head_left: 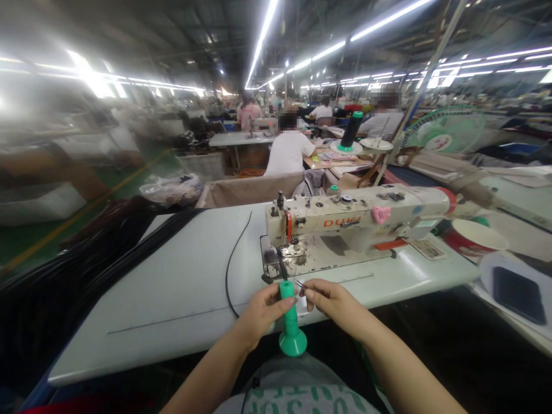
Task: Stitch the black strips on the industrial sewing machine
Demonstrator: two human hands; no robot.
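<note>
A green thread cone (290, 322) stands out in front of my body at the table's front edge, its wide base downward. My left hand (265, 307) has its fingers wrapped round the cone's upper part. To the right of the cone, my right hand (323, 296) pinches small metal tweezers or snips (299, 283), with the tips pointing toward the cone's top. Just beyond both hands is the needle area of a white sewing machine (353, 215). A thin black cord (228, 270) curves over the white table (181, 287) on the left.
Long black strips (159, 247) hang over the table's left side. A phone (518, 294) lies at the right. Behind the machine are a fabric-lined bin (241, 190), a black thread cone (351, 132), a green fan (444, 131) and a seated person in white (288, 152).
</note>
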